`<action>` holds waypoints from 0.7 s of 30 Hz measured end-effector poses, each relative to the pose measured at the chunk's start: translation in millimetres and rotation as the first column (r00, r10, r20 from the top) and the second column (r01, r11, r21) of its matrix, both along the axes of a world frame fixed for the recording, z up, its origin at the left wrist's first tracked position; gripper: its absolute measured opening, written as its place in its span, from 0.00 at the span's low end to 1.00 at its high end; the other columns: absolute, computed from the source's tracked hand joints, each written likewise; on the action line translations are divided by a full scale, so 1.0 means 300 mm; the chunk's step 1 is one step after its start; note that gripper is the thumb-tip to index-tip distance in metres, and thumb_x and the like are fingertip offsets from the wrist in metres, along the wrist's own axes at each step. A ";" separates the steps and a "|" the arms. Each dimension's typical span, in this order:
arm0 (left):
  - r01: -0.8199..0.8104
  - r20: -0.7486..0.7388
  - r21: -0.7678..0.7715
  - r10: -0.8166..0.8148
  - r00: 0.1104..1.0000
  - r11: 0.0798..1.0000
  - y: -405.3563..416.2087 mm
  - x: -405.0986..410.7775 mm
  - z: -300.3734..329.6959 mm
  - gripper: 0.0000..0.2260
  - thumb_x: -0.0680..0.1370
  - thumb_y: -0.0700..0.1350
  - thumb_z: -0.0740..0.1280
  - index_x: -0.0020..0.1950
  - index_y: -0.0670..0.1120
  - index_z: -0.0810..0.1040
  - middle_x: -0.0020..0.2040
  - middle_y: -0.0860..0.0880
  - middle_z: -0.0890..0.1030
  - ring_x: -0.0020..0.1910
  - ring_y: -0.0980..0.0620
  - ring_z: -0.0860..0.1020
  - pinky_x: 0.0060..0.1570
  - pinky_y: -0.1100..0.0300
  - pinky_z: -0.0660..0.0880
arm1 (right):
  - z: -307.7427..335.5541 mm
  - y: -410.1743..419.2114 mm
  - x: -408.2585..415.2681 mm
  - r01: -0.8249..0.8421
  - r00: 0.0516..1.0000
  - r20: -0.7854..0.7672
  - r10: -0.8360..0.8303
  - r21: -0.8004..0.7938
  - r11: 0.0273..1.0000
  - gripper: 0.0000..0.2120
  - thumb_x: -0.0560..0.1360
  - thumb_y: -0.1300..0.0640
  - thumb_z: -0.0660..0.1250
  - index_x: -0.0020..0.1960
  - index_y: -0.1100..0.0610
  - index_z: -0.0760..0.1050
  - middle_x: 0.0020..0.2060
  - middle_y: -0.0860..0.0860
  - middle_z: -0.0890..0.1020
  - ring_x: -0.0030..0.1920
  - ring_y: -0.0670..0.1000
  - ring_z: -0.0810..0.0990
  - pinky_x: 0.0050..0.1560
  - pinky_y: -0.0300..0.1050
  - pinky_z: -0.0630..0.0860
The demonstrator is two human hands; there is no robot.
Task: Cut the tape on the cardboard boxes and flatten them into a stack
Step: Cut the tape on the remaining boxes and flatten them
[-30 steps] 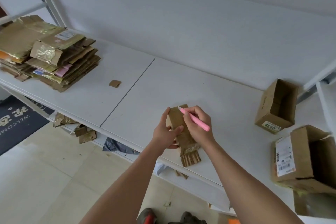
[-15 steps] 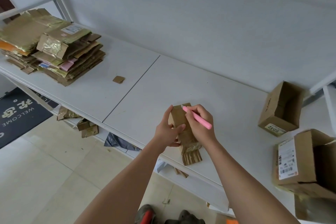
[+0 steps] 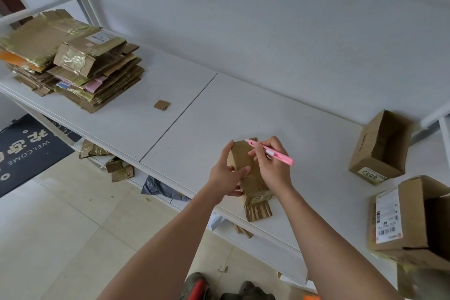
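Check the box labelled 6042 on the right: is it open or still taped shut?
Open. The box labelled 6042 lies tipped on the shelf, its dark, apparently empty inside showing.

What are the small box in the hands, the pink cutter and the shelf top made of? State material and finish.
Small box: brown corrugated cardboard, matte; fluting shows at its frayed lower flap.
Pink cutter: apparently plastic, smooth, slightly glossy; its blade is too small to judge.
Shelf top: white flat panels, matte, with a seam; painted metal or laminate, unclear.
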State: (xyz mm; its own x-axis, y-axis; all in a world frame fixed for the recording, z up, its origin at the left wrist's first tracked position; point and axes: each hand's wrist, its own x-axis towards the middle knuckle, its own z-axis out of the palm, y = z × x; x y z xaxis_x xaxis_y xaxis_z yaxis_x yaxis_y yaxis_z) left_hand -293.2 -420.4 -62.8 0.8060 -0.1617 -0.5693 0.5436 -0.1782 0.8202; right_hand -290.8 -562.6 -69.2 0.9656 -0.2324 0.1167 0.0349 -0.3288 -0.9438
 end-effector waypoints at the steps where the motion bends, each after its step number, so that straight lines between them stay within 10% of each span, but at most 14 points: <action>1: 0.000 -0.001 0.001 0.000 1.000 1.000 0.000 -0.001 0.001 0.34 0.77 0.47 0.72 0.70 0.74 0.58 0.60 0.43 0.78 0.50 0.43 0.83 0.34 0.54 0.82 | -0.004 0.000 0.002 -0.005 1.000 0.007 0.005 -0.020 1.000 0.06 0.81 0.60 0.65 0.48 0.62 0.71 0.40 0.51 0.84 0.42 0.42 0.84 0.40 0.34 0.78; 21: -0.028 -0.036 0.038 0.029 0.999 0.999 -0.015 -0.005 0.034 0.31 0.80 0.42 0.65 0.72 0.71 0.59 0.55 0.43 0.80 0.45 0.42 0.84 0.35 0.51 0.83 | 0.014 0.003 0.003 -0.105 0.993 0.031 0.113 -0.194 0.975 0.09 0.81 0.63 0.62 0.44 0.64 0.67 0.33 0.53 0.77 0.33 0.51 0.76 0.31 0.38 0.70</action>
State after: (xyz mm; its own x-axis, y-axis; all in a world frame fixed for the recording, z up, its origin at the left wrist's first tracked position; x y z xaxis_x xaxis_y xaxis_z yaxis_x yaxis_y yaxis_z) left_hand -294.6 -424.8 -52.5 0.7887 -0.1166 -0.6036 0.5782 -0.1926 0.7928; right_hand -290.0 -561.8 -65.0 0.9772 -0.0954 0.1896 0.1186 -0.4953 -0.8606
